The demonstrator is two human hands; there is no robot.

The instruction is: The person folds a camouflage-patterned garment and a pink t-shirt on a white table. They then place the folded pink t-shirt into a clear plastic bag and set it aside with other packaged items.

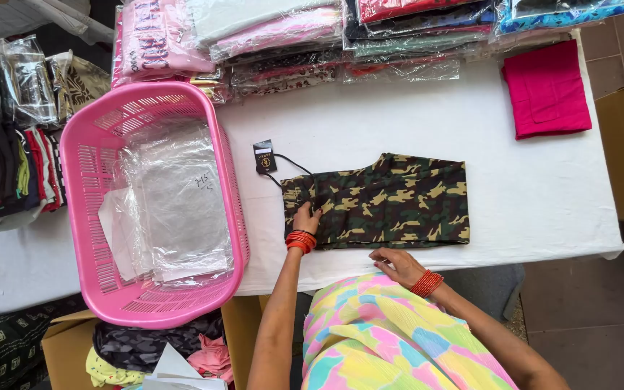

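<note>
from the head camera, a folded camouflage garment (384, 202) lies flat on the white worktop (529, 188), a black tag (264, 157) on a cord beside its left end. the left hand (305, 218) presses flat on the garment's left end, fingers together. the right hand (399, 264) rests open at the near edge, just below the fold. a pink basket (81, 152) holding clear plastic bags (175, 202) stands to the left, a folded magenta cloth (547, 90) well apart at the right.
</note>
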